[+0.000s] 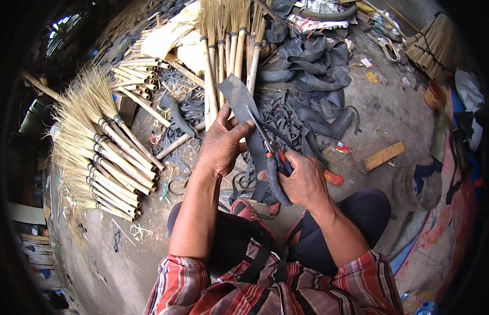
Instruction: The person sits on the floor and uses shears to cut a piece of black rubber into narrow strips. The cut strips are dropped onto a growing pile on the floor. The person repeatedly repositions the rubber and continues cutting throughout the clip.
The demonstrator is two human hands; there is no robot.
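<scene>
left hand (221,144) pinches black rubber strip (239,97) at frame centre, thumb beside the cut | right hand (305,181) closed on scissors (266,149) handles, blades in the rubber | risk: blades nick left thumb, or limp strip twists and cut wanders | brooms (105,152) left, on floor

Brooms (105,152) left of hands, rubber strips (313,79) ahead, wood block (383,155) right.

Scissors (265,149) across black rubber strip (239,97)

Soft daylight, sharp centre, dark fisheye rim
</scene>
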